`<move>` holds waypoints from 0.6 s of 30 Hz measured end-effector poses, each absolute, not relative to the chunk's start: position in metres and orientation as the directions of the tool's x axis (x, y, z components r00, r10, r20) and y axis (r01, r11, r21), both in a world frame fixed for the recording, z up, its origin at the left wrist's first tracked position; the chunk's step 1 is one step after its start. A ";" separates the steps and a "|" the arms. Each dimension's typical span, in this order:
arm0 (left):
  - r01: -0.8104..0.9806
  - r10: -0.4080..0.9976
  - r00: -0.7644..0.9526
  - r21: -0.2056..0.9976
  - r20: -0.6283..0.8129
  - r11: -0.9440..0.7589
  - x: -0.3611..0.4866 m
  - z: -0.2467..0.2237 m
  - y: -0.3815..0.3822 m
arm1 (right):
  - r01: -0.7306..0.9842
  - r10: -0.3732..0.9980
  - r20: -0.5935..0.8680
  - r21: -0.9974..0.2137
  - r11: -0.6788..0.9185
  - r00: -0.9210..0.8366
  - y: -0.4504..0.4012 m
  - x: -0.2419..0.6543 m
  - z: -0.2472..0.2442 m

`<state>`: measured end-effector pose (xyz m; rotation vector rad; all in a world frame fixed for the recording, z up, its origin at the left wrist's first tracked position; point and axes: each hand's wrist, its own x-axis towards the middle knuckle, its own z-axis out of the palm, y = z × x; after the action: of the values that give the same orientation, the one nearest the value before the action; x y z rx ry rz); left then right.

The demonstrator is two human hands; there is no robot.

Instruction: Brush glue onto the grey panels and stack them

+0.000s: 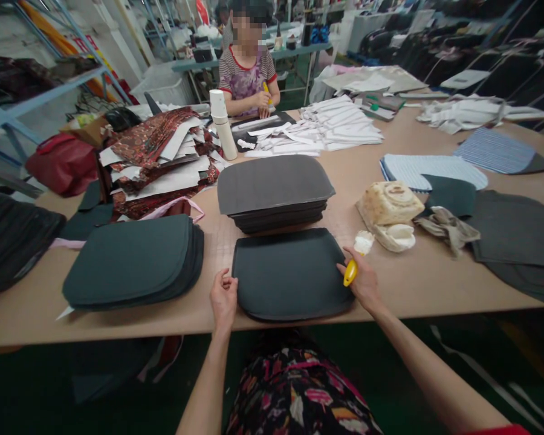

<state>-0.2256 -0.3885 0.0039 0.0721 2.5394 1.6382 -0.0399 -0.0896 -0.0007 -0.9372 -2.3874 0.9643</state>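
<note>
A dark green panel stack (292, 275) with rounded corners lies flat at the table's front edge. My left hand (223, 296) is at its left edge, fingers curled, the fingertips close to the side of the panels; whether anything is pinched is too small to tell. At the right edge, my right hand (360, 279) holds a brush with a yellow handle (350, 273) and whitish bristles, its fingers also by the panel's edge. Just behind stands a stack of grey panels (274, 184). Another dark green stack (129, 260) is to the left.
A whitish, crusted container (390, 205) and a crumpled rag (451, 229) are on the right, beside grey panels (521, 232). Patterned pieces (156, 157), a cup stack (224, 127) and white strips (335, 127) lie farther back. A person (249, 66) works across the table (208, 241).
</note>
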 end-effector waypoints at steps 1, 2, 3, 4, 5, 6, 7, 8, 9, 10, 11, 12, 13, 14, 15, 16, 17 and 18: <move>-0.015 0.111 -0.992 0.908 -0.067 0.418 -0.227 0.003 -0.388 | 0.434 0.707 0.105 -0.724 0.536 -0.699 -0.089 -0.041 -0.002; -0.007 0.118 -0.991 0.906 -0.063 0.423 -0.227 0.003 -0.388 | 0.435 0.706 0.098 -0.725 0.534 -0.702 -0.088 -0.041 -0.003; -0.002 0.124 -0.990 0.904 -0.061 0.427 -0.227 0.003 -0.388 | 0.439 0.706 0.090 -0.725 0.530 -0.703 -0.087 -0.041 -0.004; 0.001 0.130 -0.990 0.902 -0.062 0.432 -0.227 0.002 -0.388 | 0.444 0.706 0.081 -0.726 0.526 -0.703 -0.086 -0.040 -0.006; 0.003 0.136 -0.989 0.900 -0.063 0.436 -0.226 0.002 -0.388 | 0.447 0.707 0.073 -0.728 0.520 -0.704 -0.086 -0.039 -0.007; 0.004 0.139 -0.988 0.898 -0.064 0.441 -0.225 0.003 -0.389 | 0.450 0.707 0.066 -0.729 0.516 -0.704 -0.086 -0.038 -0.008; 0.006 0.142 -0.988 0.895 -0.064 0.446 -0.224 0.003 -0.389 | 0.453 0.707 0.060 -0.729 0.513 -0.704 -0.085 -0.038 -0.009; 0.008 0.144 -0.987 0.892 -0.064 0.452 -0.223 0.003 -0.389 | 0.456 0.707 0.055 -0.729 0.511 -0.705 -0.085 -0.037 -0.009; 0.010 0.147 -0.987 0.889 -0.065 0.458 -0.223 0.003 -0.389 | 0.458 0.706 0.050 -0.728 0.510 -0.706 -0.085 -0.036 -0.009; 0.011 0.150 -0.986 0.886 -0.066 0.463 -0.223 0.003 -0.389 | 0.461 0.706 0.047 -0.726 0.510 -0.707 -0.085 -0.036 -0.010; 0.011 0.155 -0.985 0.883 -0.069 0.469 -0.223 0.003 -0.389 | 0.467 0.707 0.045 -0.721 0.512 -0.706 -0.085 -0.035 -0.010; 0.012 0.162 -0.984 0.881 -0.074 0.473 -0.223 0.002 -0.388 | 0.472 0.706 0.045 -0.713 0.518 -0.707 -0.084 -0.035 -0.010; 0.012 0.170 -0.982 0.879 -0.079 0.477 -0.224 0.001 -0.388 | 0.478 0.706 0.049 -0.702 0.527 -0.707 -0.084 -0.034 -0.010; 0.012 0.177 -0.981 0.877 -0.084 0.481 -0.224 0.001 -0.387 | 0.486 0.708 0.057 -0.688 0.539 -0.704 -0.083 -0.032 -0.009; 0.013 0.180 -0.980 0.874 -0.085 0.486 -0.224 0.001 -0.387 | 0.495 0.715 0.071 -0.673 0.549 -0.695 -0.082 -0.029 -0.008; 0.016 0.176 -0.981 0.870 -0.081 0.492 -0.224 0.001 -0.387 | 0.503 0.723 0.090 -0.660 0.558 -0.684 -0.080 -0.026 -0.005; 0.023 0.163 -0.984 0.865 -0.068 0.501 -0.224 0.003 -0.387 | 0.509 0.735 0.113 -0.652 0.563 -0.669 -0.079 -0.023 0.001; 0.034 0.143 -0.989 0.859 -0.046 0.511 -0.223 0.007 -0.388 | 0.511 0.747 0.135 -0.649 0.563 -0.651 -0.077 -0.020 0.009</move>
<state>-0.2227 -0.3877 0.0066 0.1545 2.6334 1.4926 -0.0199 -0.0771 0.0087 -1.0204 -2.4028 0.8134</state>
